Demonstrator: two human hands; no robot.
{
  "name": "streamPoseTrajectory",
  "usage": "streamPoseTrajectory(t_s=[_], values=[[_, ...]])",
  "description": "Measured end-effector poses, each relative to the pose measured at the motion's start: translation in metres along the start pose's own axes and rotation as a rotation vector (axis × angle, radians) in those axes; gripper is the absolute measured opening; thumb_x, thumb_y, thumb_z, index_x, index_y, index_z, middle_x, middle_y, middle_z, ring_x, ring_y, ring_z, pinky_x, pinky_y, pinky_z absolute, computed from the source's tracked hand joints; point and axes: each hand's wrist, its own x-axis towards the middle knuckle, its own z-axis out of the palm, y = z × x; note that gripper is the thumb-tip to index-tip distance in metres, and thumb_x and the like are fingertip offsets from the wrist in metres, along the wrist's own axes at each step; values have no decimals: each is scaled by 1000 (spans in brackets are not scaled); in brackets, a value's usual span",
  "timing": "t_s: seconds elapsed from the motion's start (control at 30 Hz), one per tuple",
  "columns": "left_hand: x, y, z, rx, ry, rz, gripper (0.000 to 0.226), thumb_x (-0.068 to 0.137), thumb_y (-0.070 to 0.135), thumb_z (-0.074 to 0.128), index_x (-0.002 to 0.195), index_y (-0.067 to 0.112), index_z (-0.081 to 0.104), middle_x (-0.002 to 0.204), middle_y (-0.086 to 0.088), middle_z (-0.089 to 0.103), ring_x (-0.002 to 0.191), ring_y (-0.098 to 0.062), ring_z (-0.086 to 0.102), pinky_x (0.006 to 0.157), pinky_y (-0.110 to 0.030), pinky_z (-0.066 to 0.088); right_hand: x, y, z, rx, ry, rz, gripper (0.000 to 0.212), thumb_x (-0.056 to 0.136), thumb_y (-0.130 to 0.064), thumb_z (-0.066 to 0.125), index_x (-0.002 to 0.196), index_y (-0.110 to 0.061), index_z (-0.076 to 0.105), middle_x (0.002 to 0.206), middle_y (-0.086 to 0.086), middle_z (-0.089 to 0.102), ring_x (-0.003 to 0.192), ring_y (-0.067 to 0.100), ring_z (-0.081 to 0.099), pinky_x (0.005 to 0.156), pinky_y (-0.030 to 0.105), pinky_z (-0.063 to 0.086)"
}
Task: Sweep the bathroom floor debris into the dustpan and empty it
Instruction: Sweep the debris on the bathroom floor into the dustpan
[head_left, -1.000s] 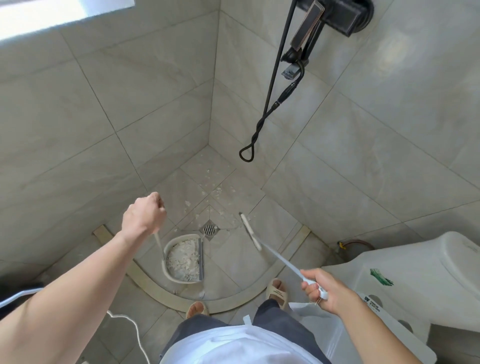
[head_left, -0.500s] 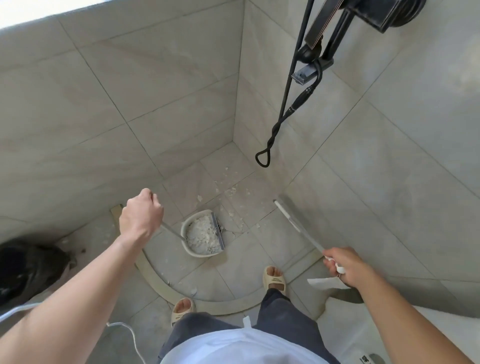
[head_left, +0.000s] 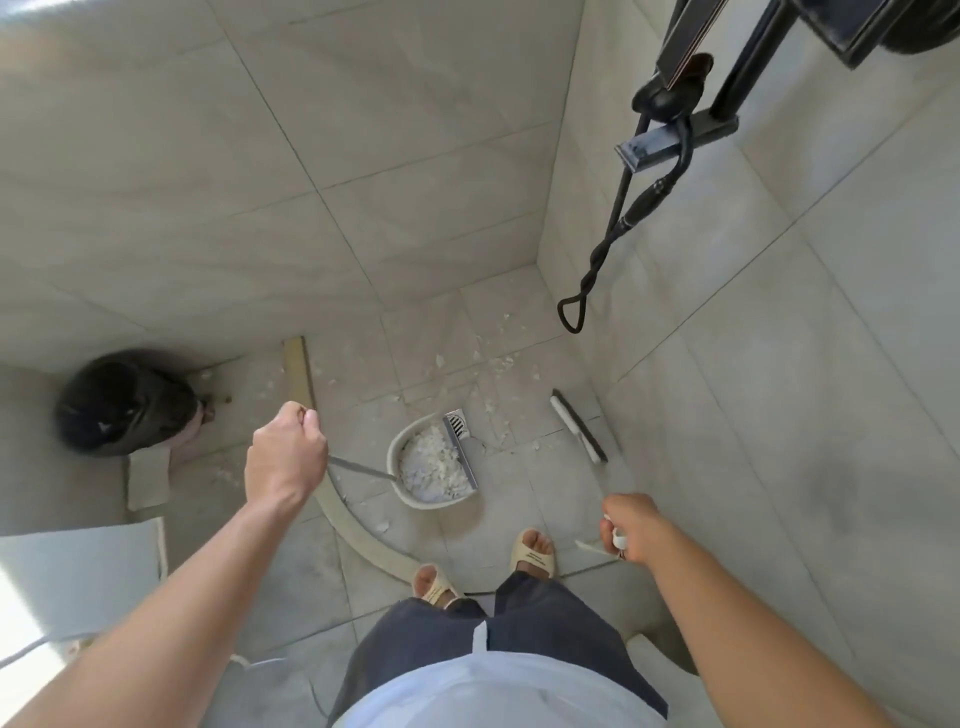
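Note:
A white dustpan (head_left: 410, 499) full of pale debris (head_left: 434, 465) hangs low over the tiled floor, its long thin handle gripped by my left hand (head_left: 284, 457). My right hand (head_left: 631, 527) grips the white handle of a broom whose head (head_left: 578, 425) is near the right wall, right of the dustpan. Loose white debris (head_left: 491, 358) still lies scattered on the shower floor beyond the pan. A bin lined with a black bag (head_left: 122, 400) stands at the far left against the wall.
A floor drain (head_left: 457, 423) lies at the dustpan's far edge. A curved beige threshold (head_left: 337, 509) crosses the floor under the pan's handle. A black shower hose (head_left: 613, 234) hangs from the fixture at the upper right. My sandalled feet (head_left: 535, 553) stand just behind the threshold.
The view has swung left, bringing the black-bagged bin into sight and the toilet out of it. The dustpan and broom have shifted with my hands, both still held.

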Motion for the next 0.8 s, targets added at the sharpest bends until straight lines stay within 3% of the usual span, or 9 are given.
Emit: streamPoseTrajectory(t_s=[0.2, 0.37, 0.57, 0.8], values=[[-24, -13, 6, -80, -19, -124, 31, 100, 28, 35, 98, 9, 59, 97, -22, 65, 81, -39, 56, 70, -39, 42, -23, 6, -1, 161, -157, 67, 27, 90, 5, 35, 66, -4, 43, 46, 7, 38, 24, 9, 32, 32, 10, 27], [-34, -30, 8, -115, -26, -168, 32, 101, 24, 32, 101, 6, 59, 99, -22, 65, 84, -40, 57, 70, -38, 42, -41, 4, -25, 310, -251, 48, 26, 96, 3, 35, 73, -3, 44, 50, 8, 39, 23, 3, 28, 25, 8, 23], [-43, -46, 13, -171, -53, -250, 29, 100, 21, 33, 101, 5, 56, 100, -24, 64, 89, -43, 59, 72, -41, 44, -70, 8, -13, 9, -87, -179, 8, 92, 2, 52, 87, -2, 57, 60, 12, 46, 30, 8, 33, 32, 11, 24], [-52, -55, 20, -189, -21, -328, 27, 100, 22, 31, 97, 7, 54, 94, -19, 63, 79, -36, 54, 72, -43, 49, -65, -57, -3, -144, -61, -329, 12, 90, 6, 50, 91, -2, 58, 62, 10, 44, 31, 9, 34, 33, 13, 26]])
